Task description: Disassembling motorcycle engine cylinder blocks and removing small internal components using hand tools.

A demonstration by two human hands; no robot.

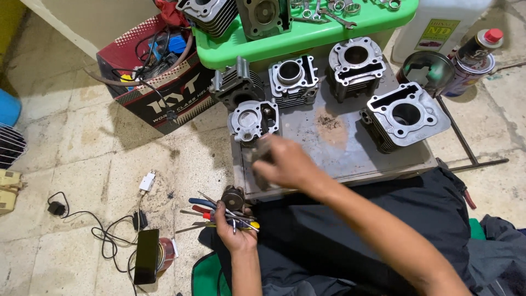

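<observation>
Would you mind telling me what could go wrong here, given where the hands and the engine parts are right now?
1. The left hand grips a small round engine part right over a loose pile of screwdrivers; the part could slip onto their tips.
2. The right hand is blurred in motion beside the nearest cylinder block, which sits at the metal plate's corner and might be knocked off.
3. The spray can stands by the plate and could tip.

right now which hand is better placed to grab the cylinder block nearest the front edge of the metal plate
Right. The right hand is already over the metal plate, just beside the nearest cylinder block. The left hand is down by the floor, holding a small round part among the screwdrivers.
</observation>
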